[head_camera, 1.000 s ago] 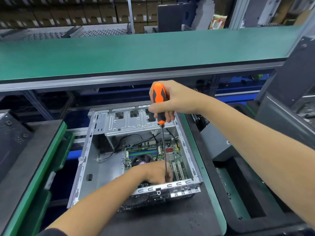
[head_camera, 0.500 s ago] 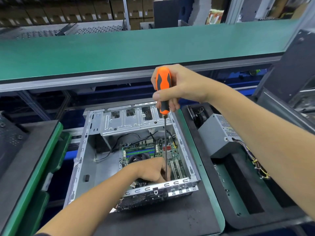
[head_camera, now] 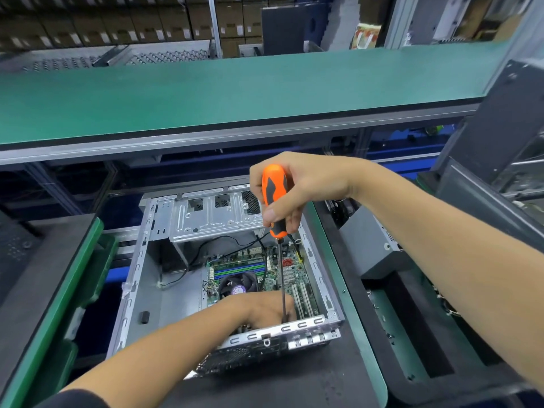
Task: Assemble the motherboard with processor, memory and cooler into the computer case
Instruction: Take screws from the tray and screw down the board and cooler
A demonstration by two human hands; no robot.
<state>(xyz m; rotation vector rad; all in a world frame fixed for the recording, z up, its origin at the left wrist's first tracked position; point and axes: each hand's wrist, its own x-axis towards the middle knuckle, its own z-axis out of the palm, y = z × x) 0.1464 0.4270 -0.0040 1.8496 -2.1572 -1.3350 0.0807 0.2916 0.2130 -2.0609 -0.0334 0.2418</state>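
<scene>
An open grey computer case (head_camera: pixel 138 278) lies on the black bench mat. A green motherboard (head_camera: pixel 294 275) with blue memory slots and a round black cooler (head_camera: pixel 237 285) sits in its right half. My right hand (head_camera: pixel 297 187) grips the orange and black handle of a long screwdriver (head_camera: pixel 275 201), held upright with its shaft running down to the board's near edge. My left hand (head_camera: pixel 265 309) reaches into the case and rests at the screwdriver's tip, fingers curled close around it. The tip and whatever sits under the fingers are hidden.
A grey power supply (head_camera: pixel 374 245) with wires lies on the black tray to the right. A green conveyor belt (head_camera: pixel 235 92) runs across above the case. A green-edged tray (head_camera: pixel 59 290) stands at the left. Cardboard boxes fill the far shelves.
My right hand holds the screwdriver at about the same spot over the case while turning slightly on the handle. My left hand stays at the tip. The view has shifted a little.
</scene>
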